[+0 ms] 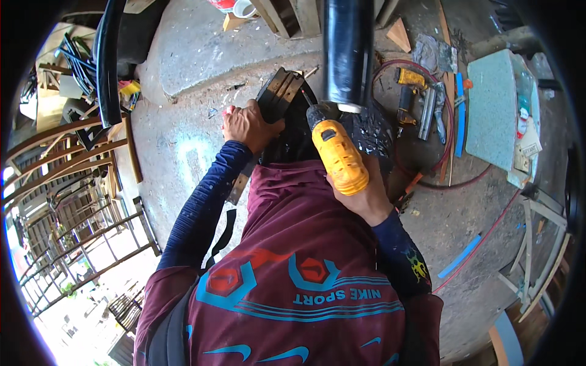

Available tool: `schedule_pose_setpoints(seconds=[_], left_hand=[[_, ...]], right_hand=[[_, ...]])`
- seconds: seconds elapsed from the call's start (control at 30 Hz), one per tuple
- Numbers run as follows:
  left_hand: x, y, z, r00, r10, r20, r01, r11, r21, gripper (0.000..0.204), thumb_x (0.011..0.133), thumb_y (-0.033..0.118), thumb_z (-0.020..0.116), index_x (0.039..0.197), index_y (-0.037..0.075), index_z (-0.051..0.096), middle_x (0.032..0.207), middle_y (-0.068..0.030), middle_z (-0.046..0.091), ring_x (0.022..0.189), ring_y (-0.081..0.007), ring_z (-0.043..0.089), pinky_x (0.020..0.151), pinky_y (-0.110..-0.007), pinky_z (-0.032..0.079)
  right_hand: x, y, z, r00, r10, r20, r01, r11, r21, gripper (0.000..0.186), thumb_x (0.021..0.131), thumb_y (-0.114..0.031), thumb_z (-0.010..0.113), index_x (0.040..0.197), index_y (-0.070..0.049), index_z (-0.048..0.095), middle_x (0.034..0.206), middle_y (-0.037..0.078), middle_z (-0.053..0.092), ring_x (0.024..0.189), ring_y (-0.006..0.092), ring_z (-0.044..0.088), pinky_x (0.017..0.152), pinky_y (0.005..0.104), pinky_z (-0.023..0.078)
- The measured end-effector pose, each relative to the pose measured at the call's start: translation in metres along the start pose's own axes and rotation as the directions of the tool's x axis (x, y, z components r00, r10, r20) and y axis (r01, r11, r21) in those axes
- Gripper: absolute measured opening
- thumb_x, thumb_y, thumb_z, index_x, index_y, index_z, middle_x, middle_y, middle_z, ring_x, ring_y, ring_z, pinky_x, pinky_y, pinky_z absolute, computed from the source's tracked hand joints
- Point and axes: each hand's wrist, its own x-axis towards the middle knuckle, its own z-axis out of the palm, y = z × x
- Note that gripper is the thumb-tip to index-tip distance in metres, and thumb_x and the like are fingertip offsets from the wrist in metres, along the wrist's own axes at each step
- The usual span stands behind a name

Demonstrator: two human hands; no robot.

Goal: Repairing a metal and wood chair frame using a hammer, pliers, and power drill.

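Observation:
My left hand point(251, 125) is wrapped round the near end of a dark block-like piece with brown wooden strips point(282, 90), which rests over my legs. A yellow and black cordless drill point(339, 155) is gripped in my right hand point(369, 201), whose fingers are mostly hidden behind the tool. The drill's thin bit point(306, 96) points away from me, close to the piece's right end. Whether the bit touches it I cannot tell. A length of brown and grey material point(238, 188) shows under my left forearm.
A black tube point(348, 55) hangs over the work. At right on the floor lie another yellow power tool point(410, 91), a red hose point(448, 155) and a blue strip point(461, 253). Beyond stands a pale green panelled box point(491, 110). Curved wooden frames point(67, 143) stand at left.

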Motion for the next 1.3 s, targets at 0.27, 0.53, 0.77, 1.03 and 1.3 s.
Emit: schedule_pose_setpoints(seconds=[0.27,0.53,0.77,1.03,1.3], left_hand=[[-0.001,0.005,-0.005,0.997,0.022,-0.073,-0.019,0.999,0.040,0.077,0.076,0.071,0.066,0.098,-0.003,0.063,0.090,-0.0246,0.072,0.088,-0.0369,0.071,0.085,-0.046,0.049],[0.009,0.034,-0.011,0.976,0.196,-0.095,-0.186,0.977,0.100,0.073,0.073,0.073,0.067,0.091,0.003,0.060,0.077,-0.0171,0.071,0.080,-0.0316,0.070,0.078,-0.043,0.046],[0.014,0.039,-0.007,0.967,0.238,-0.096,-0.227,0.967,0.114,0.066,0.073,0.067,0.070,0.090,0.004,0.060,0.075,-0.0153,0.071,0.078,-0.0308,0.069,0.078,-0.044,0.042],[0.019,0.045,-0.011,0.971,0.231,-0.055,-0.224,0.968,0.112,0.064,0.073,0.066,0.069,0.088,0.005,0.060,0.076,-0.0146,0.071,0.079,-0.0299,0.069,0.078,-0.043,0.042],[0.019,0.045,-0.011,0.969,0.239,-0.059,-0.230,0.964,0.135,0.064,0.073,0.065,0.068,0.088,0.004,0.060,0.077,-0.0147,0.071,0.079,-0.0301,0.068,0.079,-0.044,0.043]], right_hand=[[-0.014,-0.003,-0.016,0.962,-0.069,0.264,0.227,0.737,-0.636,0.040,0.083,-0.009,0.078,0.118,0.003,0.061,0.097,0.008,0.070,0.084,0.0213,0.070,0.076,0.0327,0.055],[-0.025,-0.007,-0.028,0.954,0.032,0.297,0.208,0.641,-0.739,0.045,0.081,-0.022,0.081,0.118,-0.006,0.061,0.109,0.010,0.063,0.099,0.0299,0.059,0.086,0.0382,0.048],[-0.015,-0.027,-0.020,0.992,0.074,0.100,0.023,0.680,-0.733,0.012,0.083,-0.008,0.066,0.095,-0.005,0.067,0.085,0.010,0.068,0.079,0.0288,0.066,0.073,0.0392,0.052],[-0.018,-0.029,-0.023,0.979,0.167,0.117,-0.012,0.620,-0.784,0.015,0.086,-0.012,0.065,0.100,-0.008,0.069,0.093,0.009,0.070,0.089,0.0301,0.066,0.083,0.0412,0.051],[-0.016,-0.028,-0.022,0.991,0.058,0.123,0.075,0.523,-0.849,0.018,0.087,-0.017,0.065,0.101,-0.008,0.069,0.095,0.011,0.071,0.092,0.0335,0.066,0.087,0.0444,0.050]])
